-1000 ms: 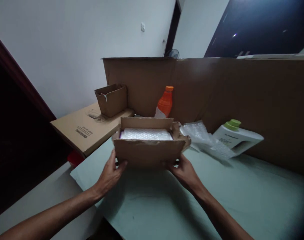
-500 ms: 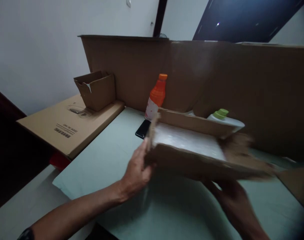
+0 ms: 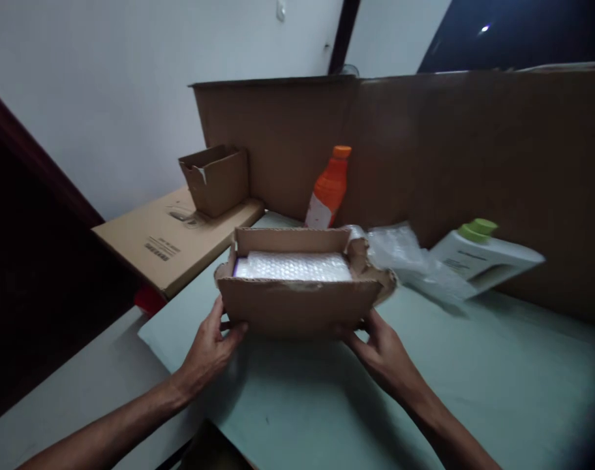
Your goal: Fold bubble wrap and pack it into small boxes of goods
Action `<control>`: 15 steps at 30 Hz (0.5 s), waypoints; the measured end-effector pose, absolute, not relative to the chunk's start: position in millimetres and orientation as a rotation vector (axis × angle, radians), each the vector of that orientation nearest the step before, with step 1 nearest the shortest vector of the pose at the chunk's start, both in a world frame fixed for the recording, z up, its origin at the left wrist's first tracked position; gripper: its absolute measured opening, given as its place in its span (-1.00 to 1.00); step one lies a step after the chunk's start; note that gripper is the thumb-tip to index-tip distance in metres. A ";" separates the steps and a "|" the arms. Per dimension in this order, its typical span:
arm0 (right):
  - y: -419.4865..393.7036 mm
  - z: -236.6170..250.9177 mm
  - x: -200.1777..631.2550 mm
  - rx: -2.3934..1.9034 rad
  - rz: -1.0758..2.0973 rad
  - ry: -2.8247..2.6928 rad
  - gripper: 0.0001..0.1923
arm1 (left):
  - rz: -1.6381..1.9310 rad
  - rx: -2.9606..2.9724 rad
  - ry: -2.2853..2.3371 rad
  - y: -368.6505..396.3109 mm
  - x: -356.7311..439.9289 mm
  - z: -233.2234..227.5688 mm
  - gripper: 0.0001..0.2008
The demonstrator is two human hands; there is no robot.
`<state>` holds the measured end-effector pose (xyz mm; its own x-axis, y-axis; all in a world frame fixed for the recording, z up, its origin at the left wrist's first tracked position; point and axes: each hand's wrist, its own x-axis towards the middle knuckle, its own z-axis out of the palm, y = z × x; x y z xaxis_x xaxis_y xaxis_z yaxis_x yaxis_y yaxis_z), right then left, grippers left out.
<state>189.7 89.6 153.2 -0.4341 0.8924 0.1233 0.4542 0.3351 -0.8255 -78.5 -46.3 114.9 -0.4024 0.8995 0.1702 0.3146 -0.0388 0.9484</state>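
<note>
Gripping rough cardboard box [image 3: 297,307], bubble-wrap [image 3: 292,266] inside

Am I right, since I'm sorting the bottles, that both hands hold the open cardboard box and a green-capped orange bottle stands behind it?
Not quite. In the head view the orange bottle has an orange cap; the green cap is on the white jug. The left hand and right hand do hold the open cardboard box.
</note>
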 end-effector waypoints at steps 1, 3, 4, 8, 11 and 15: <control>100.3 156.5 165.1 -1.056 1.015 -2.072 -0.62 | 1.510 1.241 1.793 -49.5 -95.3 118.8 -0.51; 122.3 165.8 103.5 -0.826 1.061 -2.155 -0.54 | 1.611 1.152 1.942 -54.5 -134.6 129.7 -0.49; 132.8 170.8 68.3 -0.733 1.076 -2.206 -0.49 | 1.652 1.107 2.019 -56.9 -155.8 135.4 -0.47; 165.5 183.2 -77.0 -0.571 1.074 -2.302 -0.33 | 1.729 0.994 2.353 -66.1 -233.3 146.9 -0.38; 175.6 183.4 -164.8 -0.577 1.048 -2.336 -0.32 | 1.764 1.022 2.467 -68.5 -271.2 140.8 -0.30; 178.8 172.2 -229.1 -0.605 0.999 -2.344 -0.20 | 1.721 1.019 2.502 -58.3 -294.0 128.9 -0.16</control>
<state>-229.1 178.8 172.2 -0.7669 0.5764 0.2821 0.1957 0.6287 -0.7526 -294.0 -58.3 128.9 -0.7959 0.4634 0.3895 0.5294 0.2208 0.8191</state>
